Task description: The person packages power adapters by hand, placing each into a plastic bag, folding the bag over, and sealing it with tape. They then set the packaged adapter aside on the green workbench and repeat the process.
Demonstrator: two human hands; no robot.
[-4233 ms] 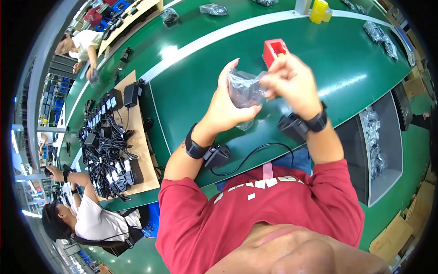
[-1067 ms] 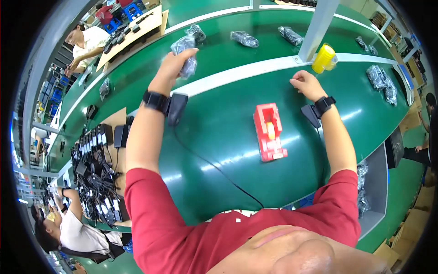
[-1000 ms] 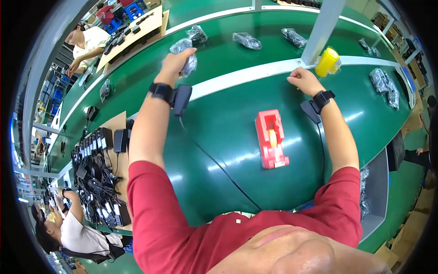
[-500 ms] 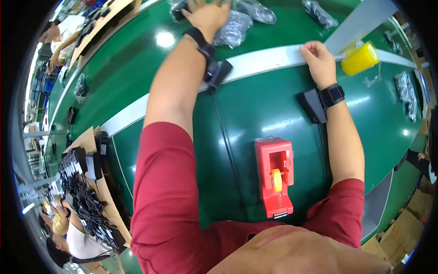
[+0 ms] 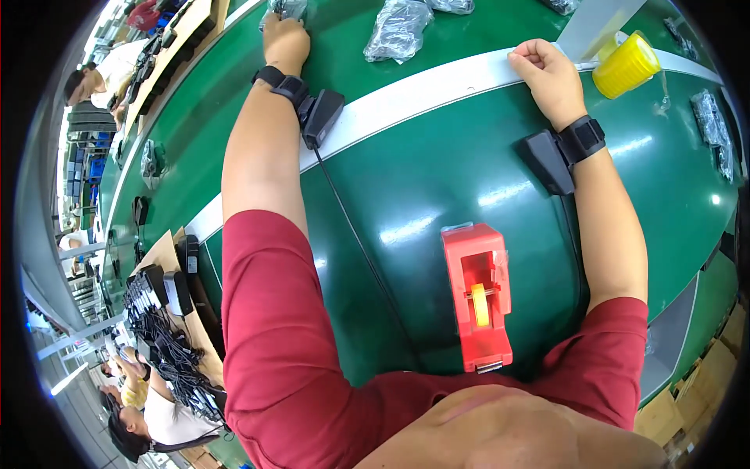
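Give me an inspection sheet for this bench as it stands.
Surface: green bench, white strip across it.
Job's things: clear bagged part under left hand; another bagged part beside it.
Clutter: red tape dispenser, yellow cup.
Grippers: left hand reaching far; right hand fisted on strip.
Cables: black lead from left wrist unit.
Surroundings: black adapters on a side table; other people at left.

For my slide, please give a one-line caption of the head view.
Left hand reaches a clear bag; right hand rests fisted on the white strip, red tape dispenser nearby.
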